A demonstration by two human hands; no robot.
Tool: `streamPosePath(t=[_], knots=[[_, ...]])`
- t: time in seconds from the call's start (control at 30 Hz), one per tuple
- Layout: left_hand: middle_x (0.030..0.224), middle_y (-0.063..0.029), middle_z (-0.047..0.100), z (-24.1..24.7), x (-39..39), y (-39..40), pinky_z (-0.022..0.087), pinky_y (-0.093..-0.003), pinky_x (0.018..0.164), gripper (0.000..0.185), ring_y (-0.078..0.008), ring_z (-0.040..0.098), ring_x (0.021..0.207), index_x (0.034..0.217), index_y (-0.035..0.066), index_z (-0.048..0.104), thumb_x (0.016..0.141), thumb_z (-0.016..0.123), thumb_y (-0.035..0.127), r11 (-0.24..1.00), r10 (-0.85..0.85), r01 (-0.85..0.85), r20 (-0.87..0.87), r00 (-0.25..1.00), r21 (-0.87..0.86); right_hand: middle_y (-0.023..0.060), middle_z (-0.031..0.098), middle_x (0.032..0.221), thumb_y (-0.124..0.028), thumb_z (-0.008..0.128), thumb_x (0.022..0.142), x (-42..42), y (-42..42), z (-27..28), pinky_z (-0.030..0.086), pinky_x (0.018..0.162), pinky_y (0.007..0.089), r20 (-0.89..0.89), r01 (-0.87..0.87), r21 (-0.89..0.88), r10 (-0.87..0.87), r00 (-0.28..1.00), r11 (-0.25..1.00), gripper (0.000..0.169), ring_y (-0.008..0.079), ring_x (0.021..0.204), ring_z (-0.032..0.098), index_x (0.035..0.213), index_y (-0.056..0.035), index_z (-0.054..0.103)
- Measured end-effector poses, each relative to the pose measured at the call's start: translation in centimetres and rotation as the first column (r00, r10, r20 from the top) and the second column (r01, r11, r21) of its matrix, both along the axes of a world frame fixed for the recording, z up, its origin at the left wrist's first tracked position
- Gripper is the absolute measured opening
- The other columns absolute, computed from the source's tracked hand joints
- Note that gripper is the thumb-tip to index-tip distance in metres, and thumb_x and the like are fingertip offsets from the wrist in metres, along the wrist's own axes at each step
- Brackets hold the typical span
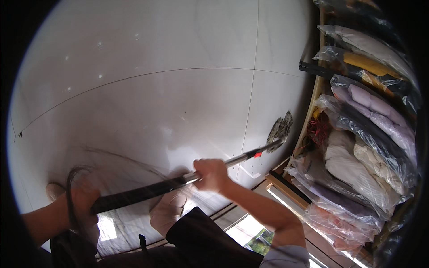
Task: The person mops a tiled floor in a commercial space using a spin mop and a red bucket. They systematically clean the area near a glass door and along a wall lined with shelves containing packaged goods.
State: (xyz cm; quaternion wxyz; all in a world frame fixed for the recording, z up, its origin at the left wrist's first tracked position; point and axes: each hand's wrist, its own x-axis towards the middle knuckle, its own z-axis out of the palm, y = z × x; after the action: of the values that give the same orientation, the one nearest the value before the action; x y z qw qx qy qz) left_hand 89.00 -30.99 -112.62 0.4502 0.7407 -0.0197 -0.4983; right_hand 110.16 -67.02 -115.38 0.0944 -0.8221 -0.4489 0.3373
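My left hand (83, 204) is closed around the black-sleeved end of a mop handle (144, 192), low on the left. Farther along, my right hand (211, 176) grips the bare metal part of the same pole. The pole slants up to the right, past a small red tab (257, 155), to a grey-brown mop head (280, 129) that lies flat on the glossy floor tiles (187, 110). Loose dark hair hangs blurred across the view near my left hand.
Along the right stands a wooden-edged shelf (315, 90) stacked with garments in clear plastic bags (378, 104). A black bar (315, 68) juts from it towards the floor. Red cord (318, 129) lies in a gap. My shoe (177, 201) is below the handle, near a door threshold (224, 209).
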Motion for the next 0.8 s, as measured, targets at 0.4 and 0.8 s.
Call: streamPosePath(t=[0.4, 0.8], knots=[[0.064, -0.0072, 0.062, -0.6, -15.0, 11.7, 0.050, -0.0387, 0.054, 0.041, -0.0261, 0.063, 0.059, 0.082, 0.011, 0.064, 0.057, 0.072, 0.042, 0.936, -0.337, 0.310, 0.170, 0.926, 0.170, 0.0157, 0.059, 0.081, -0.013, 0.063, 0.074, -14.2, 7.3, 8.4, 0.051, 0.055, 0.0412, -0.537, -0.089, -0.222, -0.045, 0.843, 0.971, 0.029, 0.0346, 0.067, 0.062, 0.099, -0.0024, 0.052], [0.058, -0.0028, 0.057, -1.3, -7.3, 11.0, 0.045, -0.0351, 0.045, 0.024, -0.0224, 0.059, 0.051, 0.065, 0.014, 0.064, 0.053, 0.073, 0.032, 0.843, -0.515, 0.431, 0.249, 0.820, 0.322, 0.0143, 0.057, 0.072, -0.008, 0.062, 0.074, -13.3, 5.6, 6.7, 0.050, 0.051, 0.0429, -0.431, 0.016, -0.195, -0.100, 0.897, 0.981, 0.024, 0.0331, 0.063, 0.062, 0.094, -0.0021, 0.049]])
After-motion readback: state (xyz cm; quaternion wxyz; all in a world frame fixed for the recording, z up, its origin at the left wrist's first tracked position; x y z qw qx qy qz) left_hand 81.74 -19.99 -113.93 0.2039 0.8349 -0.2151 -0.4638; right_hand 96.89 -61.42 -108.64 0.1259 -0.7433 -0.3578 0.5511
